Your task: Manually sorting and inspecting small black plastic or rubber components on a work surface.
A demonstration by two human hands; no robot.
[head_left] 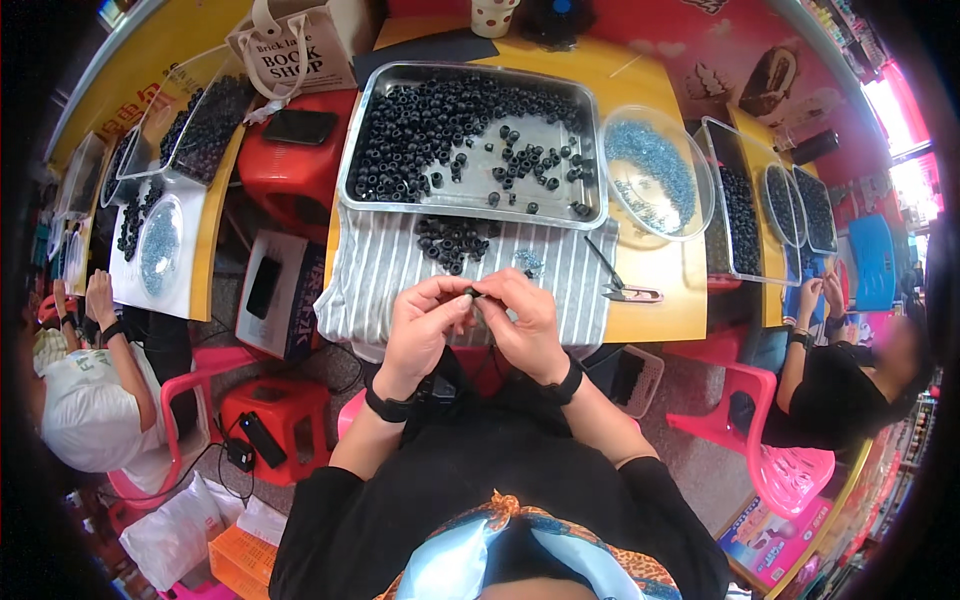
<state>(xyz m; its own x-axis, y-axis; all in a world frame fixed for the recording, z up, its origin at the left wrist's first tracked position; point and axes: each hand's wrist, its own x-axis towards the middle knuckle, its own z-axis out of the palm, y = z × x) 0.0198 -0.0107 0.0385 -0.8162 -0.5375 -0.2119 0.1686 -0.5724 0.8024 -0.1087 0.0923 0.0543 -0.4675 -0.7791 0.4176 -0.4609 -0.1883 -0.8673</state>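
Observation:
My left hand (424, 326) and my right hand (527, 318) meet at the near edge of a grey-and-white striped cloth (372, 265). Their fingertips pinch a small round black piece (471, 292) between them; the fingers hide part of it. Just beyond lies a pile of similar black ring-like pieces (452, 245), with a few small clear bluish bits (529, 262) to its right. Behind the cloth's far edge, a metal tray (462, 205) holds many more black pieces. To the right rest thread snips (634, 294) with a pinkish handle and dark blades.
A round clear dish (692, 216) of bluish bits stands right of the tray. Red stools (275, 420) and a pink chair (745, 420) surround the yellow table (670, 310). People sit at side tables left and right. A phone (300, 126) lies on a stool.

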